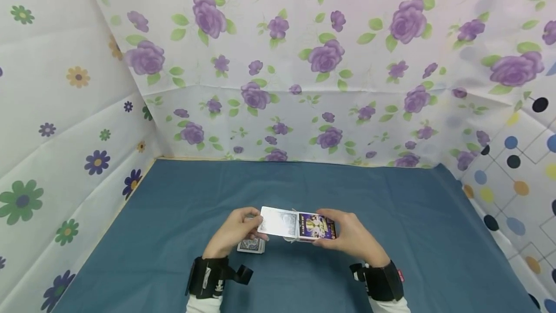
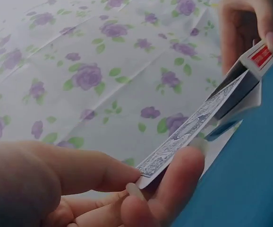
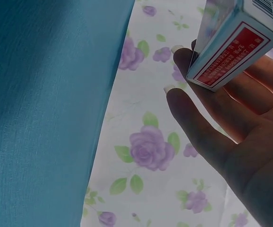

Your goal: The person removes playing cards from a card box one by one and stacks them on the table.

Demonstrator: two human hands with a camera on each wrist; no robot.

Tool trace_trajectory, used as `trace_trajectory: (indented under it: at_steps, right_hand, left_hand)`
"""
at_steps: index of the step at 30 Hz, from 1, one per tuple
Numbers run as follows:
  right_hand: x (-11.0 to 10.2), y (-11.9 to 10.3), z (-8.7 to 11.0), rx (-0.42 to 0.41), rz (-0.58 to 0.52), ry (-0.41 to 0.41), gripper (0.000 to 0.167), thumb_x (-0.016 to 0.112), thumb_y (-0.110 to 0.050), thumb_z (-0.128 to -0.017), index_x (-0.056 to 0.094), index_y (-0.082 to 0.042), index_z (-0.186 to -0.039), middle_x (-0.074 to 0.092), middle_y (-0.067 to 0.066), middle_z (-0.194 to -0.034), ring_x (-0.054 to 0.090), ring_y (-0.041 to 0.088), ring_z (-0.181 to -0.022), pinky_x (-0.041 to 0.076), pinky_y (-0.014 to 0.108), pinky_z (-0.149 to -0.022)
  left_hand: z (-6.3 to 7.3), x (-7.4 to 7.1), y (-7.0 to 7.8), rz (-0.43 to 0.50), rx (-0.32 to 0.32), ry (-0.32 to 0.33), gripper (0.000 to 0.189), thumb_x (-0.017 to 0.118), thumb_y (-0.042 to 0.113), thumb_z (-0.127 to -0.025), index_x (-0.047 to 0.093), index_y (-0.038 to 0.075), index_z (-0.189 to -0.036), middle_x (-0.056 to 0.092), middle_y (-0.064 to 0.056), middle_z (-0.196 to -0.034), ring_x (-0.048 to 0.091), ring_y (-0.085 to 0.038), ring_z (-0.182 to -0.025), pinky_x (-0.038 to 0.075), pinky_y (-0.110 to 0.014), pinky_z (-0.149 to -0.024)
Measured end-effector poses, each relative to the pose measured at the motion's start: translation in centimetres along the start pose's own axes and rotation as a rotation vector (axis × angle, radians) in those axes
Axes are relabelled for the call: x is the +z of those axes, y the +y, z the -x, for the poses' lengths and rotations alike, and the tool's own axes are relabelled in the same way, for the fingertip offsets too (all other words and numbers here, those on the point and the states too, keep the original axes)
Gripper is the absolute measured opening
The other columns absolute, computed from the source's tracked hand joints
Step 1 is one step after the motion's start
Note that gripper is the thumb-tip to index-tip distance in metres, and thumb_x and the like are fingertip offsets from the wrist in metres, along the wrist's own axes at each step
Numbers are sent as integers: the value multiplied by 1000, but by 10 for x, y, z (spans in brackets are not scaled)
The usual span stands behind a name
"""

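Note:
My left hand (image 1: 236, 231) pinches the near end of a playing card (image 1: 277, 221) with a white border and a grey patterned back. In the left wrist view the card (image 2: 186, 127) slants from the thumb and fingers to the mouth of a card box, its far end inside the opening. My right hand (image 1: 354, 235) grips that card box (image 1: 317, 226), which has a dark purple and gold front. A red label shows on the box (image 3: 233, 54) in the right wrist view. A stack of cards (image 1: 251, 246) lies on the table just below my left hand, partly hidden by it.
A blue cloth covers the table (image 1: 173, 202). Behind it hangs a curtain (image 1: 295, 115) with purple flowers. Patterned sheets stand at the left (image 1: 65, 134) and right (image 1: 512, 206) sides. Black straps (image 1: 207, 277) are worn on both wrists.

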State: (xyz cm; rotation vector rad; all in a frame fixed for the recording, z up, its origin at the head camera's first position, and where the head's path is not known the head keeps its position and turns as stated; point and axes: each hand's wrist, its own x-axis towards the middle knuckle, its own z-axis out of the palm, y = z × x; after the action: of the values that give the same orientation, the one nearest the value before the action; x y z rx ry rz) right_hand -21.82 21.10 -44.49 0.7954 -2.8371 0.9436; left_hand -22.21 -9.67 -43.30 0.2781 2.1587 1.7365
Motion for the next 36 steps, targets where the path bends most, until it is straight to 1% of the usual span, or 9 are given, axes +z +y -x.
trace_trajectory:
  at_steps: [5, 9, 12, 16, 19, 23, 27, 31, 36]
  right_hand:
    - [1, 1, 0, 11, -5, 2, 69, 79, -44, -77, 59, -5, -131, 65, 11, -125, 65, 18, -100, 51, 30, -77]
    - [1, 3, 1, 33, -13, -8, 70, 79, -45, -77, 58, -7, -132, 65, 10, -125, 64, 16, -99, 50, 28, -76]
    - [2, 3, 2, 40, -20, -12, 69, 78, -47, -78, 58, -8, -132, 65, 10, -126, 64, 16, -100, 50, 29, -77]
    - [3, 3, 2, 51, -34, -19, 70, 77, -48, -78, 58, -9, -132, 64, 10, -127, 64, 17, -102, 51, 32, -79]
    - [3, 2, 2, 50, -38, -26, 70, 77, -49, -78, 58, -9, -133, 64, 10, -128, 64, 19, -104, 52, 36, -80]
    - [3, 3, 1, 48, -30, -24, 70, 76, -48, -78, 58, -8, -133, 64, 10, -127, 64, 19, -104, 52, 36, -80]
    - [2, 4, 2, 54, -21, -20, 70, 77, -48, -78, 58, -8, -132, 64, 10, -126, 64, 17, -103, 51, 32, -79]
    - [1, 5, 2, 60, -24, -22, 70, 77, -48, -78, 58, -9, -133, 64, 10, -127, 64, 17, -103, 51, 30, -79]
    - [0, 5, 2, 70, -31, -27, 71, 77, -49, -77, 58, -9, -132, 64, 10, -128, 64, 18, -105, 51, 32, -80]
  left_hand:
    - [2, -12, -8, -11, -4, 94, 37, 47, 12, -101, 48, -7, -133, 72, -19, -92, 67, -14, -73, 51, -33, -71]
    - [2, -22, -18, -22, -16, 190, 37, 49, 7, -100, 51, -4, -135, 70, -15, -94, 64, -16, -77, 49, -33, -73]
    - [-1, -27, -27, -6, -36, 286, 35, 53, 6, -98, 57, -1, -132, 67, -10, -90, 60, -19, -78, 48, -33, -73]
    - [-7, -30, -41, 8, -80, 426, 29, 61, 13, -95, 65, -1, -121, 65, -3, -80, 58, -22, -77, 47, -34, -72]
    - [-13, -29, -51, 8, -136, 518, 28, 68, 18, -91, 68, -1, -111, 64, -1, -71, 58, -21, -72, 45, -32, -68]
    - [-17, -24, -63, -26, -172, 592, 24, 70, 17, -89, 70, -2, -103, 65, -3, -69, 59, -16, -63, 43, -29, -60]
    - [-17, -14, -69, -120, -137, 645, 23, 69, 17, -90, 72, -2, -102, 69, -12, -77, 56, -14, -56, 38, -29, -53]
    - [-18, -7, -71, -233, -94, 700, 25, 68, 21, -91, 73, -1, -103, 71, -18, -84, 54, -12, -54, 38, -29, -52]
    - [-25, -1, -71, -286, -70, 740, 26, 69, 22, -91, 74, -1, -101, 72, -21, -93, 64, -27, -72, 50, -40, -66]
